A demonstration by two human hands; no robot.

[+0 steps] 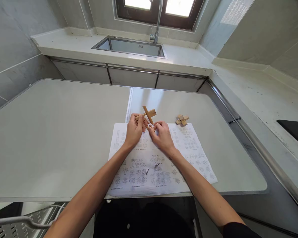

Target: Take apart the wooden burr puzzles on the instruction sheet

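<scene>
My left hand (133,129) and my right hand (162,135) meet over the top edge of a printed instruction sheet (159,165). Between their fingertips they hold a crossed pair of wooden puzzle sticks (148,114), lifted slightly above the table. The left fingers pinch the horizontal stick's left end; the right fingers grip the lower end of the slanted stick. A small assembled wooden puzzle cross (182,119) lies on the table to the right of my right hand, by the sheet's top right corner.
The sheet lies on a grey table (54,138) made of two joined panels. Behind it runs a counter with a steel sink (130,47) and a tap (157,23) under a window. A dark hob (295,130) sits on the right counter. A metal rack (17,223) shows at bottom left.
</scene>
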